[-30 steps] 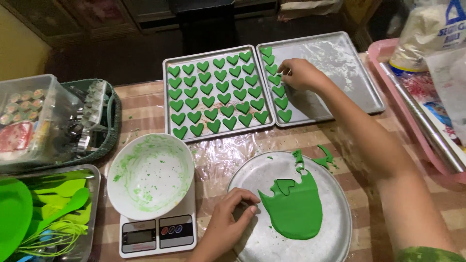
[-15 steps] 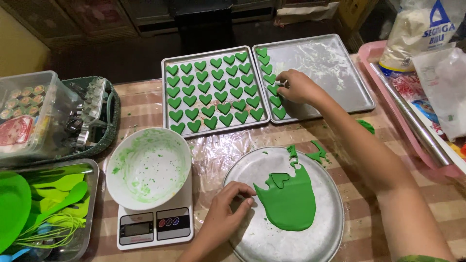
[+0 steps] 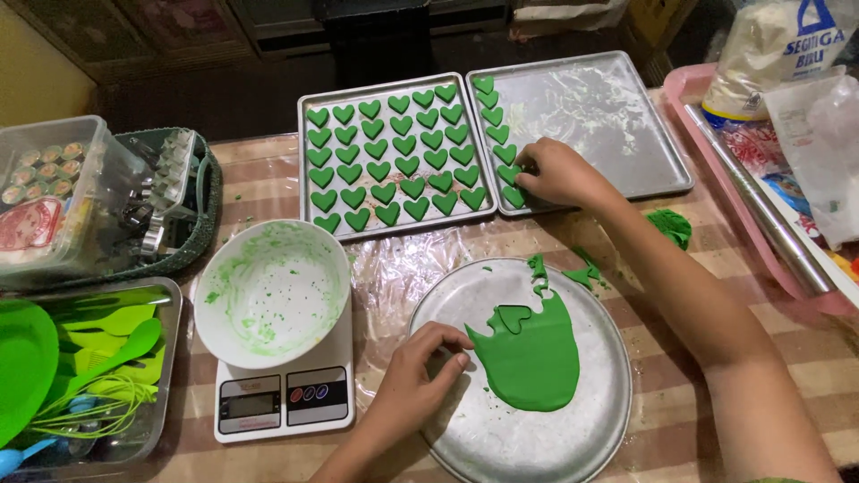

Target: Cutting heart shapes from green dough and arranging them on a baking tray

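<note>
Dough hearts (image 3: 501, 134) had grown by one in the right tray (image 3: 626, 116): the right hand (image 3: 555, 172) pressed fingers together on the lowest, while the left hand (image 3: 420, 371), loosely curled, stayed beside the green sheet (image 3: 532, 358).

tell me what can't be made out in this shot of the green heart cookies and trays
Head view, the only one:
- Right hand covers the lowest green dough hearts on the right metal baking tray; whether it holds one cannot be told.
- Left hand rests on the round metal plate; fingertips hide what they touch beside the rolled green dough sheet.
- White digital kitchen scale: display too small to tell.
- Green plastic utensils: cut off by the left edge.
</note>
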